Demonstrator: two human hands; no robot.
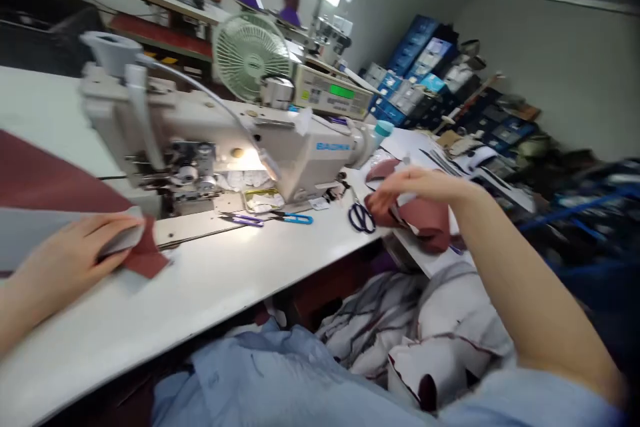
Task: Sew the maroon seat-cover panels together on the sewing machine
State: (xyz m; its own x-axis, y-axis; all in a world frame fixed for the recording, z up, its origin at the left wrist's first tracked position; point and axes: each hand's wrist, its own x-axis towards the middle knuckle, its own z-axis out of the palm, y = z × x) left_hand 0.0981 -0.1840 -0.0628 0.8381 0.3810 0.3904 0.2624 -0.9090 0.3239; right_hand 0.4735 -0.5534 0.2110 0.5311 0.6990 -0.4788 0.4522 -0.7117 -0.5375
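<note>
My left hand [75,260] is closed on a reddish-brown panel [55,177] with a grey underside, at the left of the sewing machine [240,140]. The panel's edge is folded over under my fingers, and a corner lies on the white tabletop. Out to the right, my right hand [415,187] reaches past the machine with fingers curled down on a stack of curved reddish-brown pieces [430,220]. Its fingertips are partly hidden and slightly blurred. Dark-handled scissors [361,218] lie just left of that hand. Whether the pieces are leather or cloth I cannot tell.
Purple thread snips [243,219] and blue thread snips [293,217] lie before the machine, beside a small tray [263,200]. Behind stand a green fan [251,57] and a control box [333,90]. White material with dark edging [445,320] hangs below the table's right end.
</note>
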